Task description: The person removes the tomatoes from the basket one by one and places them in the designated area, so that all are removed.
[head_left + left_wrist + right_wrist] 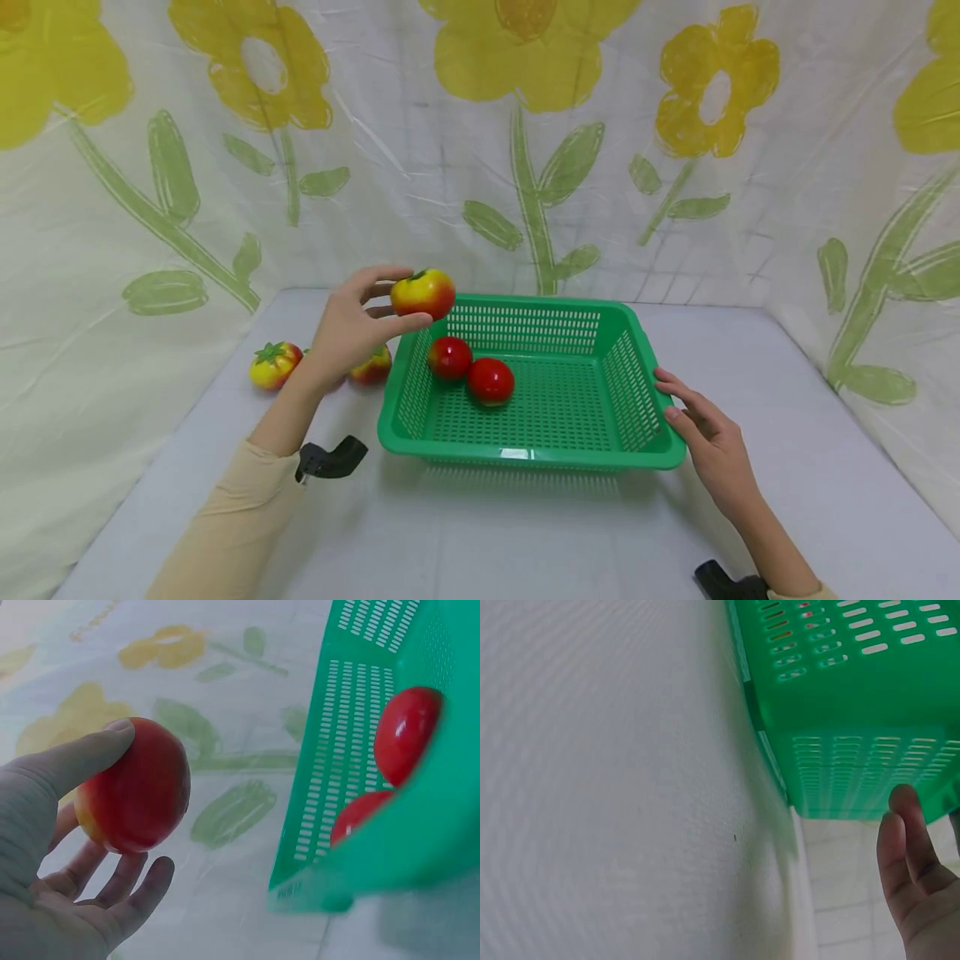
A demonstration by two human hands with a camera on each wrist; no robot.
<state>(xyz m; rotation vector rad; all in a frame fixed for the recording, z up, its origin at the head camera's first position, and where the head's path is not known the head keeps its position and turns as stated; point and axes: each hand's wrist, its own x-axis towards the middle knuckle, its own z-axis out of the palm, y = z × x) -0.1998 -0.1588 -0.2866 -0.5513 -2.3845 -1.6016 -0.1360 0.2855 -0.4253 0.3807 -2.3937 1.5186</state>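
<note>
My left hand [360,321] holds a red and yellow tomato [423,294] with a green top, thumb on one side and fingers on the other. It is raised above the left back corner of a green plastic basket [525,454]. Inside the basket, toward its left side, lie two red tomatoes [491,382]; the left wrist view shows part of both. At the basket's right rim, my right hand [712,446] touches the edge with fairly straight fingers. In the right wrist view its fingers [915,840] are beside the basket's perforated outer wall [840,761].
Left of the basket, more red and yellow tomatoes [275,365] lie on the white table [510,542], partly hidden behind my left hand and wrist. A curtain [390,167] printed with yellow flowers hangs behind and along the sides.
</note>
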